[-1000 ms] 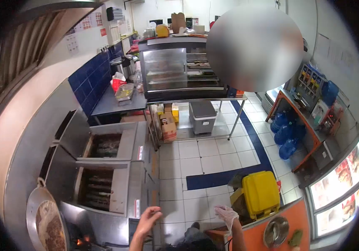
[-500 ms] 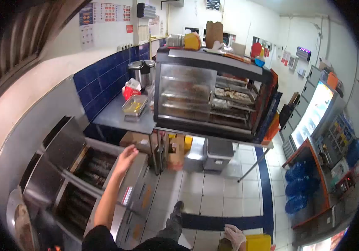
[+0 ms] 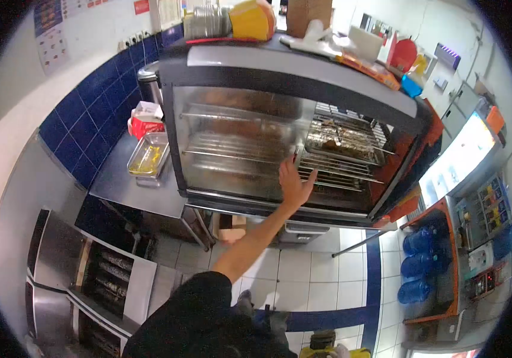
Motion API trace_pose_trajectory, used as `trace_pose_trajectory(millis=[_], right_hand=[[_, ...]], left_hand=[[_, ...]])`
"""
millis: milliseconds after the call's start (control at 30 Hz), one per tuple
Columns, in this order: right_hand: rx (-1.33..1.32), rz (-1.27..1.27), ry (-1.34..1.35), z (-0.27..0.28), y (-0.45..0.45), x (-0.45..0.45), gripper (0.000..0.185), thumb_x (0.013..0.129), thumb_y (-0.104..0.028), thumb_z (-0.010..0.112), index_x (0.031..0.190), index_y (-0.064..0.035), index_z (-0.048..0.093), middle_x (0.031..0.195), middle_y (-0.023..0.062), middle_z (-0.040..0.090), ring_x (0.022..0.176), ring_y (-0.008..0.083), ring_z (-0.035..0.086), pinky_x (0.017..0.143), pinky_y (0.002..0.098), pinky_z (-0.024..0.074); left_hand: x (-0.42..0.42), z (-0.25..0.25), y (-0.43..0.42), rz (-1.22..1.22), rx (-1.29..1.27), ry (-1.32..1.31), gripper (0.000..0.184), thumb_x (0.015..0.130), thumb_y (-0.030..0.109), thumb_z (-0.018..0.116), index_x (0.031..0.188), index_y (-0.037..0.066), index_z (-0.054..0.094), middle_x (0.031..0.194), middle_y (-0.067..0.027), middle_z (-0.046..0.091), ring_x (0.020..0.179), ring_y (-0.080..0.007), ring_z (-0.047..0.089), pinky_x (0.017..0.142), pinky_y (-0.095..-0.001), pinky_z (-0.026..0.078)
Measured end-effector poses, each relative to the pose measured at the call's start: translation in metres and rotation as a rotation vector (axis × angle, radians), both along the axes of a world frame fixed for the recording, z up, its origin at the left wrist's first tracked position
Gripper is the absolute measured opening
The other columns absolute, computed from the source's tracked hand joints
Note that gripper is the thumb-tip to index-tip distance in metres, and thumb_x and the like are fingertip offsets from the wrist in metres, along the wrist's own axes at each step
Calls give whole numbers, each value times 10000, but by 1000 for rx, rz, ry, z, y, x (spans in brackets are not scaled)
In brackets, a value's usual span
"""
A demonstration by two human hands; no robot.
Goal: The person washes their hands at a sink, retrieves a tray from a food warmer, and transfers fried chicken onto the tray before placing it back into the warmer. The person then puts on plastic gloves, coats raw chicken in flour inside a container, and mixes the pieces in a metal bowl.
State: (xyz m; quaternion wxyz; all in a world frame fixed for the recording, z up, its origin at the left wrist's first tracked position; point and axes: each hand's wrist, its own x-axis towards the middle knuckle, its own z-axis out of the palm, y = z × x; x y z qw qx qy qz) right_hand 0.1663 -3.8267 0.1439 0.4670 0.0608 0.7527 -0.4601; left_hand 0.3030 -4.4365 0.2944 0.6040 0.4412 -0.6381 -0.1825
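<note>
My left hand [image 3: 294, 184] is stretched out to the display cabinet [image 3: 238, 134], fingers apart, at the edge of its sliding glass door; whether it touches the edge is hard to tell. The door covers the cabinet's left part, and the right part stands open. Inside on the right, a foil-lined tray [image 3: 342, 143] with some food on it rests above wire racks [image 3: 339, 172]. My right hand [image 3: 340, 351], in a clear glove, shows only in part at the bottom edge, over a yellow bin [image 3: 360, 353]; its fingers cannot be made out.
Left of the cabinet, a steel table [image 3: 115, 186] holds a metal tray [image 3: 149, 156] with yellow bits and a red and white bag [image 3: 146, 121]. Fryers [image 3: 109, 274] stand at lower left. Blue water bottles [image 3: 418, 265] sit under an orange-edged shelf at right.
I have come closer to the cabinet. My left hand has moved from above the fryers to the glass door's edge. My right hand has dropped mostly out of view.
</note>
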Motion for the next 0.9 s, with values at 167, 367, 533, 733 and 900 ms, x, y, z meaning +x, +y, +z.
trace_pose_trajectory(millis=[167,367,533,733,900], right_hand=[[18,57,-40,5,-52,0,389,966,-242,501,1310,-62,517,1202,102,576,1070,246,558,925,357,464],[-242,431,310,30,-156,-62,406,991,-207,436,1364,-52,474,1309,133,541,1179,280,534,1016,368,440],[-194,178,72,110,-241,-49,425,1004,-250,412,1386,-72,464,1369,138,504,1246,304,489,1053,396,411],[-122,241,-51,65,-253,-81,493,997,-338,384,1412,-81,448,1425,153,458,1291,335,450,1075,432,380],[-139,325,-37,54,-302,-99,465,985,-342,448,1380,-101,495,1357,139,526,1222,300,514,1032,421,420]], left_hand=[[-52,0,13,-113,16,-2,779,748,329,770,1351,-13,413,1319,-246,448,1209,-408,432,1031,-507,325],[-96,-9,-11,-700,342,-106,837,804,367,763,1449,45,337,1402,-225,433,1341,-346,389,1104,-458,337],[93,12,-38,-251,-4,457,469,863,34,675,1295,64,493,1193,-83,575,893,-140,599,787,-303,525],[258,16,-99,387,105,245,501,873,106,636,1347,32,488,1147,-139,529,918,-197,578,762,-307,492],[274,9,-113,393,86,89,563,868,121,656,1378,15,443,1261,-182,491,980,-256,584,842,-334,490]])
